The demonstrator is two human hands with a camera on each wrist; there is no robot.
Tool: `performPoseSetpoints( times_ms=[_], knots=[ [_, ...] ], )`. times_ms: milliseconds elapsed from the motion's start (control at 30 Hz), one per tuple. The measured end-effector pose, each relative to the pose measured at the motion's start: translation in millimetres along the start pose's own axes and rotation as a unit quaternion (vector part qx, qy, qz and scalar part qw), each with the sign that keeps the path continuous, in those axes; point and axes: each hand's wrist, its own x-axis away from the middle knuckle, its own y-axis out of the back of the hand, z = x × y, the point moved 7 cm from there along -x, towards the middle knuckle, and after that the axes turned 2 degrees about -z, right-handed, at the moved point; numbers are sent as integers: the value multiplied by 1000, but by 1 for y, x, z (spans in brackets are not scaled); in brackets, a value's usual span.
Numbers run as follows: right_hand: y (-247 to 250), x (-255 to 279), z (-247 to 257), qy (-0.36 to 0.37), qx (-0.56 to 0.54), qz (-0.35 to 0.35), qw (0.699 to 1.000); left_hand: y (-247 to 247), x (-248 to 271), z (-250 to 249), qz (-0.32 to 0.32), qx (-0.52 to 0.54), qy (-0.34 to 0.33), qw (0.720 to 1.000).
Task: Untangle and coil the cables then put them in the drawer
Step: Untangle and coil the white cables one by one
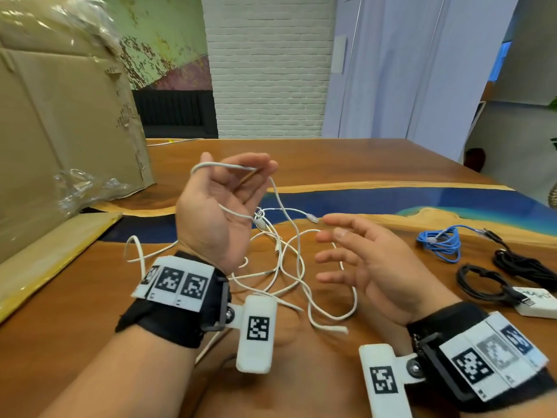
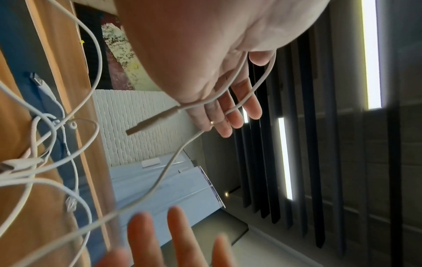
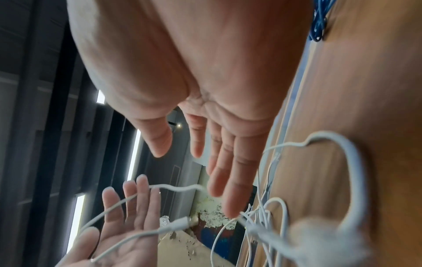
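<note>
A person's left hand (image 1: 220, 206), palm up above the wooden surface (image 1: 376, 164), carries a loop of white cable (image 1: 223, 166) draped over loosely bent fingers, while the right hand (image 1: 370, 260) hovers just beside it, fingers spread and holding nothing. The rest of the white tangle (image 1: 289, 267) lies on the surface between the wrists; a blue cable (image 1: 443, 241) and black cables (image 1: 518, 267) wait to the right.

The loop looks unsecured and could slide off if the hand tilts; pulling the strand upward may tighten the knot.

Only the left wrist view shows the cable's plug (image 2: 153, 122) hanging free beside the fingers (image 2: 228, 115); only the head view shows the other cables. No drawer is visible.
</note>
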Motion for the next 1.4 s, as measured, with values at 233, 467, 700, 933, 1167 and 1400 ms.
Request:
performPoseSetpoints(
  times_ms=[233,467,700,933,1167,1400],
  knots=[
    [-13,2,2,42,39,26,998,-23,16,18,111,-135,96,980],
    [60,-5,26,70,48,-182,980,24,-3,11,-10,-328,123,936],
    [21,5,36,155,295,-94,938,6,4,31,93,-398,121,905],
    [-8,7,21,131,91,12,987,-4,17,46,177,-454,173,856],
    [8,2,15,87,127,-30,988,-26,24,38,156,-58,243,956],
    [-34,19,-16,-9,255,160,954,-23,14,43,49,-40,114,991]
  ],
)
